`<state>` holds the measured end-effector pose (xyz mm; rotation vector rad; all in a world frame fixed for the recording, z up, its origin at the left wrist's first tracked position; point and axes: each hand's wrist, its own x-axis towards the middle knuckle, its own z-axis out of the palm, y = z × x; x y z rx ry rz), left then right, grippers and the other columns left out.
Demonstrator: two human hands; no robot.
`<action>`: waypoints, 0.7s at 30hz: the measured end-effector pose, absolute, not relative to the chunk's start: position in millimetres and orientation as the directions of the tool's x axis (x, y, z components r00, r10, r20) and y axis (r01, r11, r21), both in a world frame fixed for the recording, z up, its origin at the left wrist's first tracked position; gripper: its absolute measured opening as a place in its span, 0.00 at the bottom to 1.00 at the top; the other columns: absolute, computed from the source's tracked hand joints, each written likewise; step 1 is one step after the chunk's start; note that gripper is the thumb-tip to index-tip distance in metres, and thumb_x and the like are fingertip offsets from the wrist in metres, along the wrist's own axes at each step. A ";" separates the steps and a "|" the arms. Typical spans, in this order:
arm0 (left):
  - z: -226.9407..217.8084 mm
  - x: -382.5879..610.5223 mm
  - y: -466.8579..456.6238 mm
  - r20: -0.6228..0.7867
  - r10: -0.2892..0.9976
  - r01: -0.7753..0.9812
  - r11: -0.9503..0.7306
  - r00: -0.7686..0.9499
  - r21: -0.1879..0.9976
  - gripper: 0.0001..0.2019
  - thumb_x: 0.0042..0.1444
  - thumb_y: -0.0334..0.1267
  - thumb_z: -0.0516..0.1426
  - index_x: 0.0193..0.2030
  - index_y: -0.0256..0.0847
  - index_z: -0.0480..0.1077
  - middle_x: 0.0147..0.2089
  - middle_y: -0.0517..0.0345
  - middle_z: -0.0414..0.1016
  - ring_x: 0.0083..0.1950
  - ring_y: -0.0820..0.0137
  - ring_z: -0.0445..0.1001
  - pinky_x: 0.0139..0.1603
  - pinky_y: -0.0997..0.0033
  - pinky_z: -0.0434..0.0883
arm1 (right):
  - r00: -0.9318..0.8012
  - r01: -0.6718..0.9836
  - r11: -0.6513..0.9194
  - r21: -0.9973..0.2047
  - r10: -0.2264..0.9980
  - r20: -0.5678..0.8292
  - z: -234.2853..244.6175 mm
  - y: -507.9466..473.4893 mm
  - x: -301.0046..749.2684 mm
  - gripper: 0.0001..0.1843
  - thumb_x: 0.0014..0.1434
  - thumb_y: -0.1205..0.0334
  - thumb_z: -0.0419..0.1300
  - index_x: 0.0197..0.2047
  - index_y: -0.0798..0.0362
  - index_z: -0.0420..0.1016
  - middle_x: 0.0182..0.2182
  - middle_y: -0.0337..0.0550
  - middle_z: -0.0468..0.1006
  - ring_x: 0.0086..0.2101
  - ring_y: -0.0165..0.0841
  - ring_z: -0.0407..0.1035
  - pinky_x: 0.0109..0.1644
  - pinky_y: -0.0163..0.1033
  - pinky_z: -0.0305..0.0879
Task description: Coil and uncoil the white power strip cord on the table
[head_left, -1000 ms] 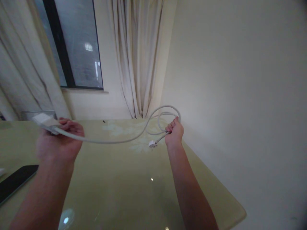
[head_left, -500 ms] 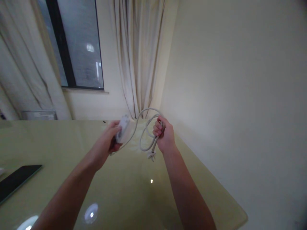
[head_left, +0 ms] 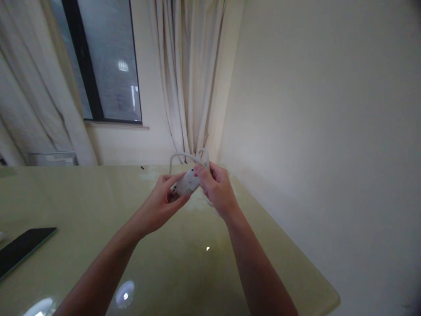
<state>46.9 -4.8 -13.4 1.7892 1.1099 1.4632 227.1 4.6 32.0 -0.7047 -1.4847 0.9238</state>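
A small white power strip (head_left: 188, 183) is held above the tabletop between my two hands. My left hand (head_left: 167, 193) grips its left end, with fingers and thumb along both edges. My right hand (head_left: 215, 186) is closed round the bundled white power cord (head_left: 184, 154), and its thumb rests at the strip's right end. Loops of the cord arch up behind the strip and both hands. The cord's plug is hidden behind my right hand.
The glossy yellow-green table (head_left: 158, 263) reflects ceiling lights. A dark flat tablet-like slab (head_left: 26, 245) lies at left. A tiny black object (head_left: 142, 167) sits near the back edge. Behind are curtains (head_left: 190, 79) and a window (head_left: 108, 61); a wall (head_left: 312, 131) borders the right side.
My left hand has brought the power strip rightwards to my right hand and turned it. The cord loops have shifted up behind the hands, and the plug has gone out of sight.
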 end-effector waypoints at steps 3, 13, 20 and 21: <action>-11.4 54.1 -3.9 0.469 0.883 0.077 -0.467 -0.012 0.881 0.24 0.47 0.46 0.75 0.51 0.43 0.81 0.50 0.51 0.76 0.39 0.64 0.81 0.39 0.65 0.81 | -0.241 0.152 0.623 -0.767 0.776 0.582 33.7 -8.0 221.8 0.23 0.70 0.43 0.62 0.30 0.51 0.73 0.25 0.34 0.70 0.27 0.28 0.62 0.31 0.34 0.57; 13.7 54.4 -24.6 0.341 0.934 -0.497 -0.246 0.108 0.832 0.20 0.45 0.41 0.68 0.48 0.45 0.79 0.47 0.46 0.84 0.55 0.50 0.82 0.47 0.57 0.81 | -0.398 0.336 0.699 -0.631 0.713 0.578 29.6 -17.1 211.5 0.33 0.75 0.35 0.51 0.31 0.51 0.78 0.27 0.38 0.76 0.28 0.31 0.67 0.35 0.38 0.54; 15.0 61.8 -31.6 0.274 0.955 -0.525 -0.176 0.113 0.833 0.25 0.45 0.57 0.72 0.48 0.48 0.80 0.47 0.47 0.85 0.60 0.46 0.81 0.48 0.53 0.83 | -0.447 0.599 0.707 -0.376 0.685 0.575 31.6 -30.2 210.3 0.41 0.77 0.34 0.46 0.21 0.51 0.74 0.18 0.41 0.71 0.22 0.30 0.58 0.32 0.41 0.43; 14.2 65.2 -29.8 0.233 0.971 -0.519 -0.172 0.053 0.837 0.24 0.48 0.57 0.70 0.48 0.47 0.80 0.47 0.48 0.85 0.59 0.48 0.81 0.47 0.55 0.84 | -0.455 0.605 0.707 -0.367 0.685 0.569 30.6 -29.9 209.4 0.41 0.77 0.34 0.45 0.21 0.51 0.75 0.18 0.41 0.71 0.22 0.31 0.58 0.32 0.42 0.43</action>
